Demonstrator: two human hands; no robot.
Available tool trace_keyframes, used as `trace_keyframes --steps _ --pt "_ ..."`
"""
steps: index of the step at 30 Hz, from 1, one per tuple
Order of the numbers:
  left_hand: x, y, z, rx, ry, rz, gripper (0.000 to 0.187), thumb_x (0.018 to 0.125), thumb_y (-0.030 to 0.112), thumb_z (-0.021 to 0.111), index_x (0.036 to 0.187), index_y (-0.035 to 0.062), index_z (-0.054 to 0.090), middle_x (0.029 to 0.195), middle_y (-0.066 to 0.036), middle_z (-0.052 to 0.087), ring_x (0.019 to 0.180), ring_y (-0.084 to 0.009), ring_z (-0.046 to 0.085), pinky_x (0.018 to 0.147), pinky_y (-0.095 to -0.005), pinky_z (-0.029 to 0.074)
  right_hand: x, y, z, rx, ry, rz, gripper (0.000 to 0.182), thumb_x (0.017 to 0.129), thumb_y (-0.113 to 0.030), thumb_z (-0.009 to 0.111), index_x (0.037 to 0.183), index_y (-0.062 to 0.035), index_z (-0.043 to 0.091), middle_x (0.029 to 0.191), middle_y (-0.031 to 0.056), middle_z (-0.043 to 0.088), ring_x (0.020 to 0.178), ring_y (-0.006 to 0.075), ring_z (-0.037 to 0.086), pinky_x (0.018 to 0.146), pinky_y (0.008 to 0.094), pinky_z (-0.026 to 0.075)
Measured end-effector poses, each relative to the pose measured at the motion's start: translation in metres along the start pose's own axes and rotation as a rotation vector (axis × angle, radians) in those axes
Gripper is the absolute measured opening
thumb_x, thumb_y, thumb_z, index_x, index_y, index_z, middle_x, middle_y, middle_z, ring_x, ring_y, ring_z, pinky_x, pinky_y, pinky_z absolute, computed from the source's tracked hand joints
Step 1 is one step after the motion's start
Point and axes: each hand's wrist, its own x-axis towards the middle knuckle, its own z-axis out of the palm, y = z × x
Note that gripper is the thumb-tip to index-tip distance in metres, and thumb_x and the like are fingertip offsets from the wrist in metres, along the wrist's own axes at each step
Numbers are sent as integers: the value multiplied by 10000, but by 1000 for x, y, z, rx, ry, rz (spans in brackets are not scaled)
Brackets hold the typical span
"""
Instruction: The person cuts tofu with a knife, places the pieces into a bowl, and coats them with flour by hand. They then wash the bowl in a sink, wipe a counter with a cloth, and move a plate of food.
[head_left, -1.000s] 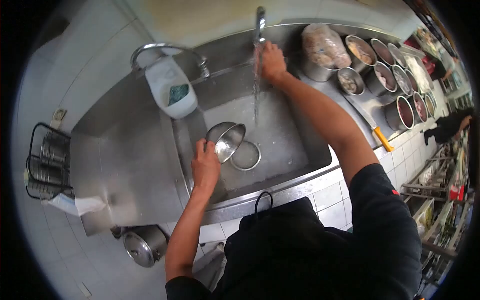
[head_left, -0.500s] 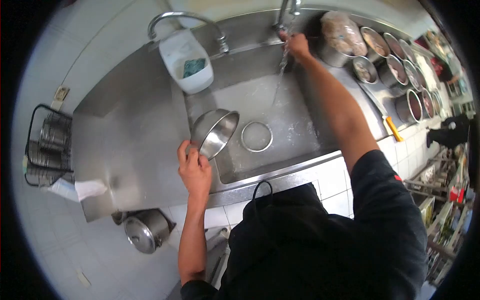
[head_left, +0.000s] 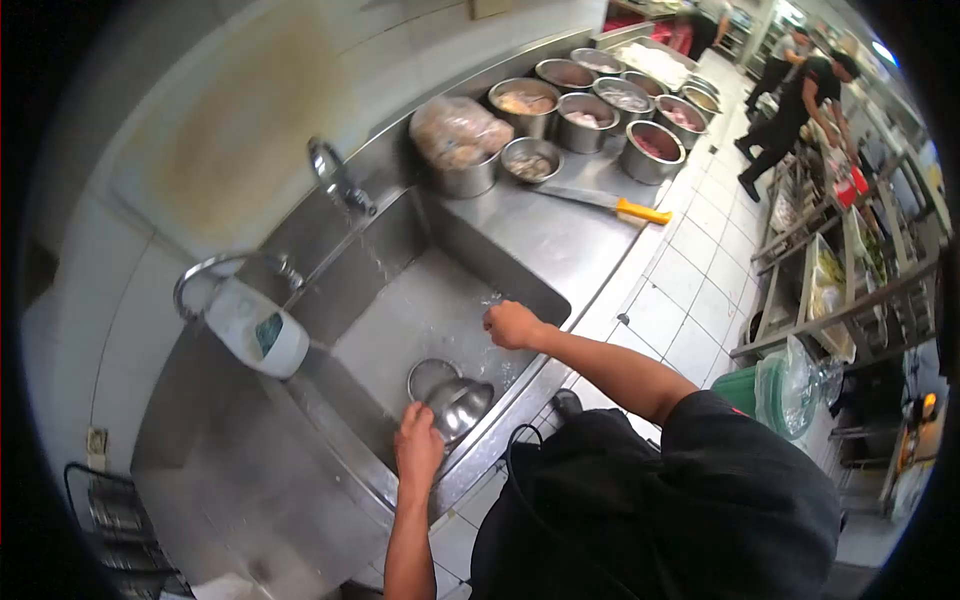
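Note:
A shiny metal bowl (head_left: 462,408) is tilted low inside the steel sink (head_left: 560,300). My left hand (head_left: 418,440) grips its rim, with the fingers partly hidden. Beside the bowl, the round metal ring of the drain (head_left: 434,376) shows on the sink floor, partly covered by it. Over the right part of the sink, my right hand (head_left: 513,325) is closed with its fingers curled in, and nothing shows in it. Water drops glint near that hand. At the sink's back stands a faucet (head_left: 342,180), with a faint trickle of water below it.
A white plastic container (head_left: 256,330) with a green scouring pad (head_left: 268,332) stands left of the sink. On the right counter are several metal pots (head_left: 590,125), a bagged food item (head_left: 458,132) and a yellow-handled knife (head_left: 640,211). People (head_left: 800,110) stand farther off.
My right hand has left the faucet and come down over the sink. My left hand has lowered the bowl into the sink. The view has swung right, and the water stream looks weaker.

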Motion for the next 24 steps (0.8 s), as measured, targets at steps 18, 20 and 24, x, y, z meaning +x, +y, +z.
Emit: trace_keyframes --steps 18,20,24 --pt "145 360 128 -1214 -236 -205 295 789 30 631 1062 -18 530 1005 -135 581 841 -209 620 624 -301 540 -255 245 -128 1347 458 341 538 823 -392 651 1153 15 528 894 116 637 683 188 632 557 307 531" --pt "158 408 142 -1116 -383 -124 421 808 111 680 1179 4 511 1150 -152 554 968 -211 592 751 -315 513 -291 305 -123 1564 570 431 351 844 -173 593 1116 40 531 936 150 632 762 227 647 569 339 541" --pt "187 468 159 -758 -504 8 508 822 122 680 1273 11 475 1240 -142 526 1028 -188 572 832 -288 472 -371 394 -118 1935 903 664 310 813 -108 531 1073 59 514 887 152 613 739 247 607 664 328 493"
